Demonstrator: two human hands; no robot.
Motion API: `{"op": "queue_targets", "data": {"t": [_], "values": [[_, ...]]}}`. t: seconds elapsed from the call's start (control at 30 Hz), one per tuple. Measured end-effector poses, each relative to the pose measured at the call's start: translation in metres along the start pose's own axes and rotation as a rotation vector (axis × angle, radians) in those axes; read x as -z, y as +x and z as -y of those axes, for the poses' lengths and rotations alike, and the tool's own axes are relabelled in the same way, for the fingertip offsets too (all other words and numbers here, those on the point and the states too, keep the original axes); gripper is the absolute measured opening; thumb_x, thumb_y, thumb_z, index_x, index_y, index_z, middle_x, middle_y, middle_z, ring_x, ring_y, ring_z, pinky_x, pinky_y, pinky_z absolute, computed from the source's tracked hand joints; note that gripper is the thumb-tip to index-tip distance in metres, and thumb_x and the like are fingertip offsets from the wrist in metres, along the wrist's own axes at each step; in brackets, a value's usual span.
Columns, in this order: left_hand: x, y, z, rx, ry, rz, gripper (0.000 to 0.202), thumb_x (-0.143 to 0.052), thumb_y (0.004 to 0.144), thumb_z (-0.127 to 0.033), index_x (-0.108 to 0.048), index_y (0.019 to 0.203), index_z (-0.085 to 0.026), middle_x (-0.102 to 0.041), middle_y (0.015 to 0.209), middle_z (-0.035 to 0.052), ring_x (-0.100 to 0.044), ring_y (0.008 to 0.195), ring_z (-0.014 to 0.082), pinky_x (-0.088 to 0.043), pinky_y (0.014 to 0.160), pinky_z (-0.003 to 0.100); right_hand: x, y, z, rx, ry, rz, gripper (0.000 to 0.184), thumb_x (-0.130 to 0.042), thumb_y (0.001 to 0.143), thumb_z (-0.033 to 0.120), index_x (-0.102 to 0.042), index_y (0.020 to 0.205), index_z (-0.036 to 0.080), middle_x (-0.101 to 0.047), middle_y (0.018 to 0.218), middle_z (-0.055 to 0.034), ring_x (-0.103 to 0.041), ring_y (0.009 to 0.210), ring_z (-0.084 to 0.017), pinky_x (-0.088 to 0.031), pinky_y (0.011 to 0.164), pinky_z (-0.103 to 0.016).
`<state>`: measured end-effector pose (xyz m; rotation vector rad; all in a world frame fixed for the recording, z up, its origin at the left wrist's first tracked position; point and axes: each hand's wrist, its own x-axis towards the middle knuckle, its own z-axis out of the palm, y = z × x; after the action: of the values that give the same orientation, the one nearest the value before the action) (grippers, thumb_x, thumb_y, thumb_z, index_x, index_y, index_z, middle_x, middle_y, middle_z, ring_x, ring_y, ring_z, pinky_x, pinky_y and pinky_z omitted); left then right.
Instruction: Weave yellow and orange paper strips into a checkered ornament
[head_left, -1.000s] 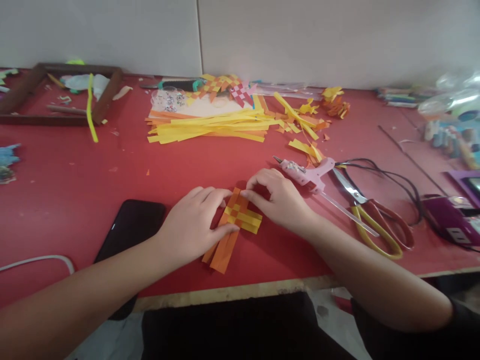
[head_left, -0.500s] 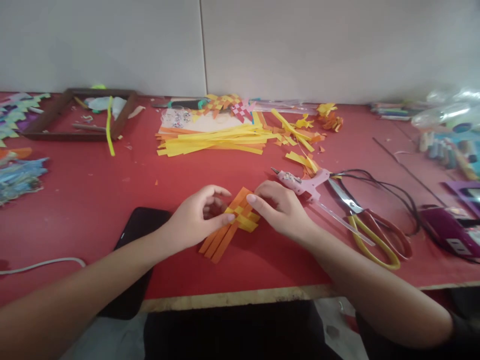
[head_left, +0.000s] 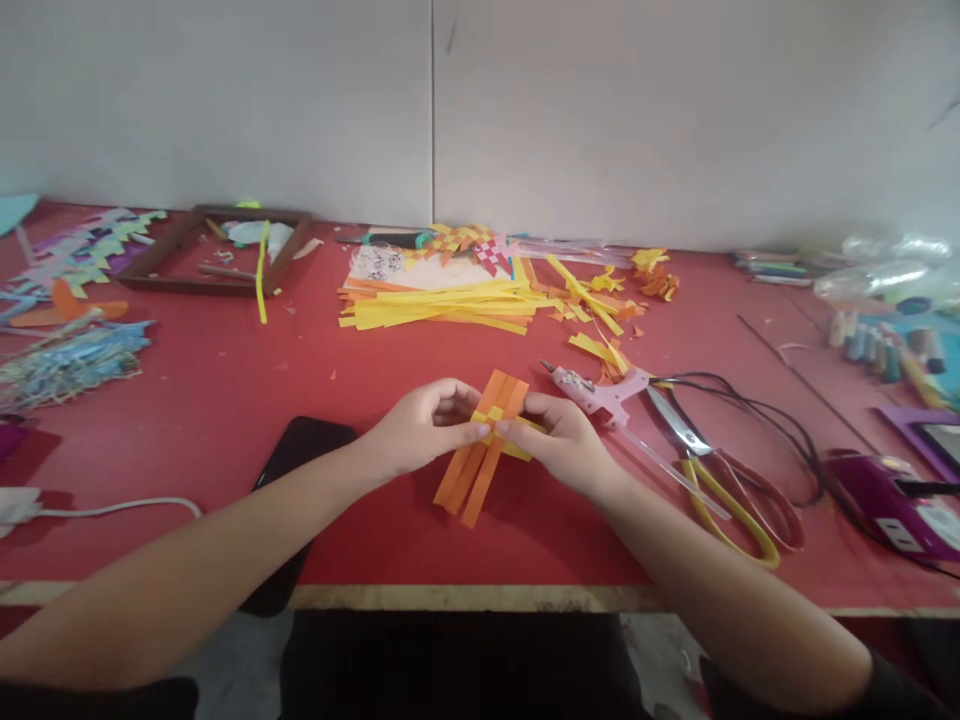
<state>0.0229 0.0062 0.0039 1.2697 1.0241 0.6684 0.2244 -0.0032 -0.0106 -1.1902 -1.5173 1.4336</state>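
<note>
Between my hands is a small weave of orange and yellow paper strips (head_left: 480, 465), its orange ends pointing away from me and down toward me. My left hand (head_left: 431, 425) pinches its left side, thumb on top and fingers beneath. From the right, my right hand (head_left: 566, 440) grips it too, with its thumb tip close to the left thumb at the yellow crossing. Short yellow ends stick out under the right thumb. The fingers below the weave are partly hidden.
A pink glue gun (head_left: 600, 390) and large scissors (head_left: 705, 460) lie right of my hands. A black phone (head_left: 304, 450) is under my left forearm. Yellow and orange strips (head_left: 442, 305) are stacked behind. A brown frame (head_left: 180, 285) stands back left, a purple device (head_left: 892, 500) far right.
The weave has turned more upright, and the right thumb has moved down to its middle, near the left thumb. Both hands now pinch it. The camera view has shifted slightly.
</note>
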Motion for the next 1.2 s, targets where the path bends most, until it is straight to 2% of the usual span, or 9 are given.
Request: {"op": "queue_targets", "data": {"t": [0.2, 0.43, 0.57, 0.67, 0.77, 0.83, 0.97, 1.07, 1.2], "values": [[0.006, -0.002, 0.006, -0.063, -0.057, -0.007, 0.032, -0.08, 0.076, -0.03, -0.058, 0.095, -0.018, -0.067, 0.082, -0.0007, -0.066, 0.079, 0.0152, -0.052, 0.079, 0.031, -0.004, -0.007, 0.007, 0.043, -0.169, -0.037, 0.03, -0.072, 0.082, 0.045, -0.073, 0.094, 0.017, -0.074, 0.099, -0.0085, -0.068, 0.084, -0.022, -0.055, 0.075, -0.036], [0.008, -0.005, 0.006, -0.158, -0.073, -0.041, 0.027, -0.077, 0.08, -0.033, -0.06, 0.095, -0.018, -0.069, 0.095, 0.0037, -0.066, 0.088, 0.0171, -0.053, 0.082, 0.032, -0.009, -0.006, 0.001, 0.07, 0.023, -0.082, 0.027, -0.076, 0.079, 0.041, -0.064, 0.093, 0.02, -0.07, 0.087, -0.0034, -0.066, 0.076, -0.017, -0.055, 0.07, -0.032], [0.007, -0.004, 0.008, -0.157, -0.12, -0.174, 0.035, -0.076, 0.083, -0.032, -0.059, 0.11, -0.018, -0.064, 0.12, 0.0095, -0.062, 0.113, 0.021, -0.05, 0.096, 0.034, -0.004, -0.006, 0.0, 0.375, -0.29, -0.308, 0.007, -0.066, 0.085, 0.029, -0.063, 0.084, 0.023, -0.069, 0.078, -0.0031, -0.065, 0.072, -0.018, -0.055, 0.066, -0.034], [0.007, -0.003, 0.007, -0.012, -0.293, -0.263, 0.03, -0.069, 0.09, -0.04, -0.061, 0.111, -0.019, -0.066, 0.118, 0.0087, -0.064, 0.105, 0.0189, -0.052, 0.089, 0.031, 0.005, -0.007, 0.0, 0.713, -0.686, -0.467, 0.007, -0.066, 0.084, 0.02, -0.067, 0.086, 0.027, -0.071, 0.082, -0.005, -0.067, 0.076, -0.023, -0.056, 0.073, -0.043], [0.006, -0.004, 0.001, 0.247, -0.561, -0.119, 0.034, -0.059, 0.096, -0.048, -0.067, 0.104, -0.016, -0.072, 0.099, 0.0091, -0.068, 0.086, 0.0176, -0.055, 0.075, 0.029, 0.01, -0.007, -0.003, 0.939, -0.861, -0.456, 0.022, -0.07, 0.081, 0.013, -0.07, 0.094, 0.032, -0.073, 0.084, -0.0038, -0.067, 0.078, -0.024, -0.055, 0.074, -0.044], [0.005, -0.005, -0.001, 0.297, -0.615, -0.025, 0.032, -0.063, 0.095, -0.046, -0.071, 0.102, -0.015, -0.073, 0.095, 0.0088, -0.068, 0.081, 0.0168, -0.054, 0.068, 0.026, 0.009, -0.007, -0.005, 0.999, -0.9, -0.364, 0.031, -0.068, 0.081, 0.008, -0.071, 0.097, 0.034, -0.074, 0.086, -0.0023, -0.067, 0.082, -0.023, -0.055, 0.074, -0.042], [0.003, -0.005, -0.001, 0.272, -0.596, -0.021, 0.019, -0.077, 0.085, -0.024, -0.074, 0.101, -0.014, -0.077, 0.094, 0.0072, -0.07, 0.082, 0.0152, -0.053, 0.076, 0.025, 0.004, -0.008, -0.005, 0.979, -0.881, -0.157, 0.038, -0.059, 0.082, 0.005, -0.072, 0.1, 0.035, -0.075, 0.094, -0.0006, -0.066, 0.092, -0.023, -0.053, 0.08, -0.042], [0.004, -0.004, 0.0, 0.256, -0.585, -0.099, 0.016, -0.077, 0.083, -0.017, -0.074, 0.098, -0.014, -0.077, 0.091, 0.0055, -0.071, 0.081, 0.0146, -0.054, 0.079, 0.027, 0.003, -0.01, -0.001, 0.925, -0.742, -0.13, 0.035, -0.053, 0.081, 0.008, -0.071, 0.102, 0.029, -0.073, 0.099, -0.004, -0.065, 0.092, -0.024, -0.051, 0.083, -0.045], [0.004, -0.004, -0.003, 0.288, -0.595, -0.199, 0.008, -0.071, 0.086, -0.012, -0.075, 0.091, -0.016, -0.077, 0.087, 0.0031, -0.07, 0.077, 0.0135, -0.054, 0.073, 0.025, 0.004, -0.008, -0.002, 0.468, -0.37, -0.305, 0.026, -0.046, 0.09, 0.016, -0.07, 0.087, 0.023, -0.069, 0.082, -0.0048, -0.063, 0.078, -0.02, -0.051, 0.072, -0.039]]}}
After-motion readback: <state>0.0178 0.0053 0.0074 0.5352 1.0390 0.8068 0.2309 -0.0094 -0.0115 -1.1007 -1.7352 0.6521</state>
